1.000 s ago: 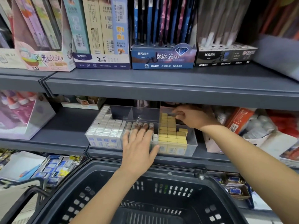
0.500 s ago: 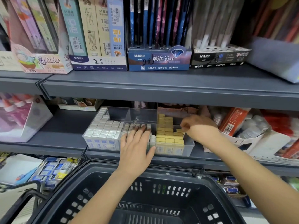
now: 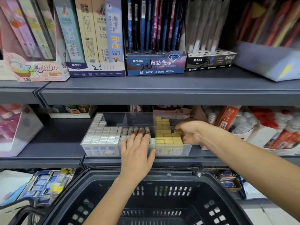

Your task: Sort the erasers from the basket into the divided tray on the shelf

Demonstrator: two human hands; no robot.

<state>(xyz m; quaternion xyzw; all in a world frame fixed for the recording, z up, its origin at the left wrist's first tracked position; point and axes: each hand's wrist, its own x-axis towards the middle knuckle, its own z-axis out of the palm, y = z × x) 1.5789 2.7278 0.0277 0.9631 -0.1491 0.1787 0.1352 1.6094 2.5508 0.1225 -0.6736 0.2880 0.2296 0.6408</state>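
Looks almost finished, with erasers [image 3: 103,135] lined up in the divided tray [image 3: 139,116] on the shelf [image 3: 56,140], none showing in the basket [image 3: 162,174], left hand [image 3: 136,153] flat and straight-fingered on the middle row [image 3: 125,132], right hand [image 3: 191,133] curled at the yellow erasers [image 3: 165,140], grip unclear.

The right hand [image 3: 191,133] has been drawn back from the 12 o'clock end of the yellow erasers [image 3: 165,138] to their 3 o'clock edge, where its curled fingers [image 3: 181,126] are now laid by the right wall of the tray [image 3: 188,149].
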